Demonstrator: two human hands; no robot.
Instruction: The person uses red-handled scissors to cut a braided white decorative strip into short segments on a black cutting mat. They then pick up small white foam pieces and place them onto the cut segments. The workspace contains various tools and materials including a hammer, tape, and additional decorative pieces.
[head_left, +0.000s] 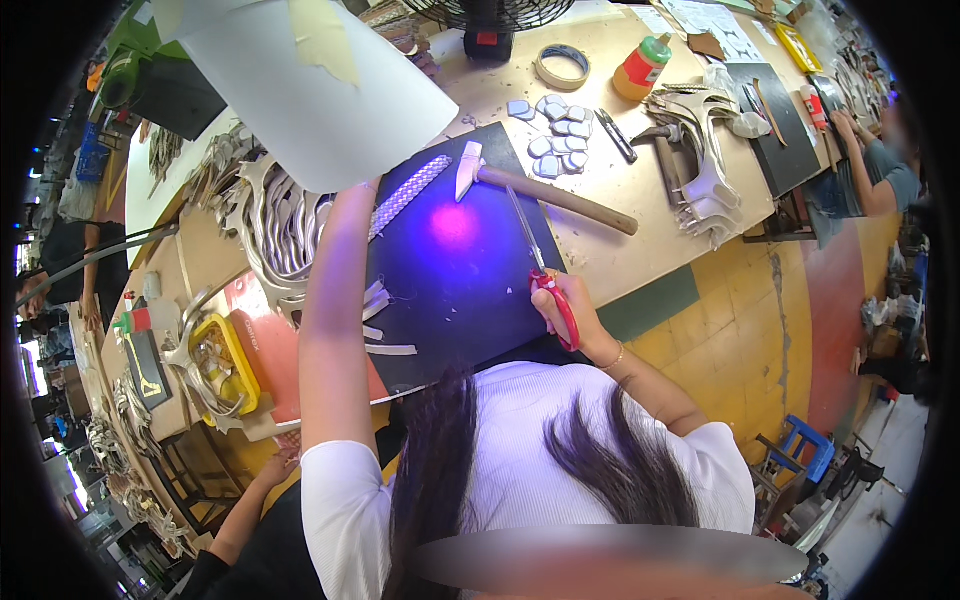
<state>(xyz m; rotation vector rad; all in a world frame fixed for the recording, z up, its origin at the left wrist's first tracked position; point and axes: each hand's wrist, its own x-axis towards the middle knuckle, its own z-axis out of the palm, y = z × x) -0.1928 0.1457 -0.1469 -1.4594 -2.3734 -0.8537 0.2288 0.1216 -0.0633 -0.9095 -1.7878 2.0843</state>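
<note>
Yellow floor tiles (700, 340) are showing at the right of the frame beside a red strip of floor (835, 330), and a pale desk (600, 256) is spanning the upper middle. Slightly right of centre, the right hand (572, 300) is grasping red-handled scissors (538, 260), whose blades are pointing up and slightly left over the right part of a dark mat (440, 310). Of the two hands, only this one is showing: the left forearm (338, 300) is reaching up left of centre and its hand is hiding behind a curved white sheet (320, 110), so I cannot tell what it is doing. Purple light is glowing on the mat. Above it, a wooden-handled hammer (560, 202) is lying across the mat's right edge, and a checkered strip (412, 194) is resting near the forearm. Small grey pieces (572, 129) are lying at upper centre, below a tape roll (562, 82) and a green-capped bottle (640, 70). At left, pale cut pieces (268, 225) are lying stacked, while a yellow tray (243, 362) is sitting lower down.
</note>
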